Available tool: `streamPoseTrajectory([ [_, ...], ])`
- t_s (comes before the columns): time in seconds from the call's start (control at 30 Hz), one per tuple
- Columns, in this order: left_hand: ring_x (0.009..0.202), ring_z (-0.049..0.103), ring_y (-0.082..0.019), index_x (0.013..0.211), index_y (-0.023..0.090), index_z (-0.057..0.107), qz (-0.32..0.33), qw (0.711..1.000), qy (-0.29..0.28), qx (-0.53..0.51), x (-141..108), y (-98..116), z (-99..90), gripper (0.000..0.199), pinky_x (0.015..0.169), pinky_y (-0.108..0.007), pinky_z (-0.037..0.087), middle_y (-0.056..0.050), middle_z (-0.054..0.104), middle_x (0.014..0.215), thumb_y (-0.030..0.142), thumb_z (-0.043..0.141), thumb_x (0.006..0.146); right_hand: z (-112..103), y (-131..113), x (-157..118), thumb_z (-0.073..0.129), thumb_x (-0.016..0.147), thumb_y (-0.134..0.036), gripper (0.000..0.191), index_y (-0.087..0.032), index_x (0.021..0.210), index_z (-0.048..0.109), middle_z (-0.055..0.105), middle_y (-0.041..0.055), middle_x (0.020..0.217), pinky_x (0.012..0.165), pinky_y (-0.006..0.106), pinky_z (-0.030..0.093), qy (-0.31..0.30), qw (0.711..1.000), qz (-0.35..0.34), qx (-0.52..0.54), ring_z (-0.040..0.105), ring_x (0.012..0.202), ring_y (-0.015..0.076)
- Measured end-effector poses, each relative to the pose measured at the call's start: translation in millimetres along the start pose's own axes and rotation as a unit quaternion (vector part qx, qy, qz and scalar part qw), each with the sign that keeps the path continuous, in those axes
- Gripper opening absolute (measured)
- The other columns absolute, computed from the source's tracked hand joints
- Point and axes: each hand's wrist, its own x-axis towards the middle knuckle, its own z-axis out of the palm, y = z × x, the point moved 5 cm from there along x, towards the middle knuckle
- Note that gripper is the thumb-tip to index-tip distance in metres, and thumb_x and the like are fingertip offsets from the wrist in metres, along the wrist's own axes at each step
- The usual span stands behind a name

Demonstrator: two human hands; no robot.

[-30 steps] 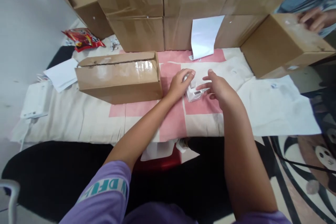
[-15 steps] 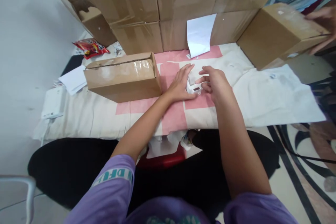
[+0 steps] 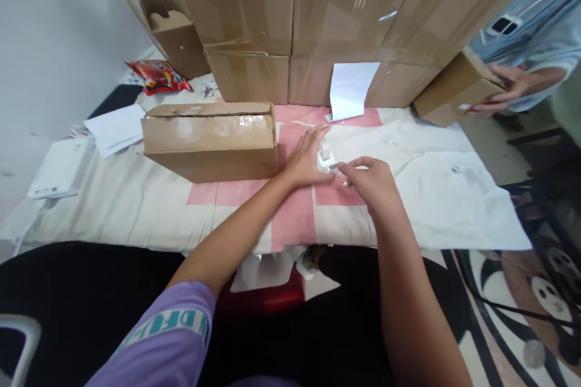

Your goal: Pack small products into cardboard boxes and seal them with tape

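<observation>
A small white tape dispenser (image 3: pixel 325 158) stands on the pink part of the cloth. My left hand (image 3: pixel 305 160) is wrapped round its left side, fingers behind and thumb in front. At the dispenser's front end my right hand (image 3: pixel 370 180) pinches with thumb and forefinger. A glint of clear tape (image 3: pixel 345 182) shows just under those fingertips. Left of my left hand lies a closed cardboard box (image 3: pixel 211 148) with shiny tape along its top seam.
Stacked cardboard boxes (image 3: pixel 342 12) wall off the back, with a white paper sheet (image 3: pixel 351 91) against them. At the right, another person's hand (image 3: pixel 512 87) holds a carton (image 3: pixel 454 91). A red snack packet (image 3: pixel 158 75), papers (image 3: pixel 115 130) and a white device (image 3: pixel 61 168) lie at the left.
My right hand has come down to the dispenser's front end, its raised fingers closing into a pinch. My left hand stays on the dispenser. The other person's carton has shifted away; the view has tilted.
</observation>
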Motion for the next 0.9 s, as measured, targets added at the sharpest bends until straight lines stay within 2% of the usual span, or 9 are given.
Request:
streamPoseTrajectory([
  [0.07, 0.15, 0.033, -0.037, 0.154, 0.026, 0.03, -0.007, 1.0, -0.002, 0.004, 0.0, 0.8, -0.7, 0.105, 0.121, -0.054, 0.035, -0.016, 0.035, 0.158, 0.038, 0.082, 0.063, 0.4, 2.6, 0.2, 0.078, 0.073, -0.04, 0.025, -0.02, 0.073, 0.064, 0.065, 0.0035, 0.057, 0.05, 0.027, 0.039, -0.005, 0.999, 0.005, -0.032, 0.055, 0.051, 0.0151],
  [0.17, 0.148, 0.036, -0.037, 0.153, 0.026, 0.035, -0.023, 0.999, -0.017, 0.013, -0.1, 1.3, -1.1, 0.099, 0.118, -0.053, 0.039, -0.015, 0.037, 0.157, 0.036, 0.08, 0.065, 2.7, 8.1, 4.3, 0.077, 0.074, -0.042, 0.026, -0.018, 0.07, 0.068, 0.062, 0.0019, 0.054, 0.048, 0.027, 0.033, -0.024, 0.998, 0.017, -0.054, 0.046, 0.046, 0.0121],
  [0.3, 0.146, 0.037, -0.039, 0.152, 0.029, 0.038, -0.039, 0.998, -0.036, 0.019, -0.5, 1.2, -0.8, 0.099, 0.116, -0.055, 0.04, -0.014, 0.037, 0.158, 0.036, 0.082, 0.063, 6.7, 13.0, 10.6, 0.073, 0.075, -0.038, 0.022, -0.017, 0.077, 0.075, 0.059, -0.0005, 0.055, 0.048, 0.027, 0.029, -0.064, 0.997, 0.006, -0.048, 0.039, 0.046, 0.0096],
  [0.5, 0.144, 0.039, -0.038, 0.152, 0.026, 0.041, -0.032, 0.999, -0.03, 0.023, -0.9, 3.1, -1.8, 0.097, 0.116, -0.054, 0.041, -0.015, 0.038, 0.157, 0.039, 0.083, 0.065, 10.9, 20.4, 17.7, 0.068, 0.077, -0.027, 0.008, -0.019, 0.073, 0.067, 0.055, -0.0029, 0.051, 0.049, 0.026, 0.026, -0.08, 0.993, 0.006, -0.081, 0.036, 0.045, 0.0089],
  [0.67, 0.145, 0.039, -0.039, 0.151, 0.027, 0.041, -0.036, 0.999, -0.034, 0.018, -1.1, 3.6, -2.6, 0.097, 0.114, -0.053, 0.042, -0.015, 0.039, 0.156, 0.039, 0.082, 0.065, 12.5, 19.0, 17.9, 0.067, 0.076, -0.022, 0.004, -0.02, 0.074, 0.065, 0.053, -0.0033, 0.05, 0.046, 0.025, 0.021, -0.098, 0.993, 0.016, -0.057, 0.032, 0.043, 0.0084],
  [0.83, 0.145, 0.038, -0.038, 0.152, 0.026, 0.039, -0.036, 0.998, -0.038, 0.016, -0.7, 4.3, -2.1, 0.098, 0.116, -0.052, 0.039, -0.015, 0.039, 0.156, 0.038, 0.082, 0.064, 7.4, 10.7, 12.0, 0.067, 0.076, -0.021, 0.007, -0.019, 0.072, 0.062, 0.046, -0.005, 0.05, 0.045, 0.024, 0.016, -0.127, 0.99, 0.037, 0.045, 0.027, 0.042, 0.0064],
  [0.9, 0.145, 0.038, -0.038, 0.152, 0.028, 0.039, -0.039, 0.998, -0.04, 0.016, -0.8, 4.1, -1.8, 0.098, 0.115, -0.053, 0.041, -0.014, 0.039, 0.156, 0.039, 0.082, 0.065, 4.7, 10.5, 12.4, 0.069, 0.076, -0.022, 0.009, -0.019, 0.071, 0.062, 0.046, -0.0046, 0.051, 0.045, 0.024, 0.017, -0.12, 0.991, 0.039, 0.035, 0.028, 0.042, 0.0065],
])
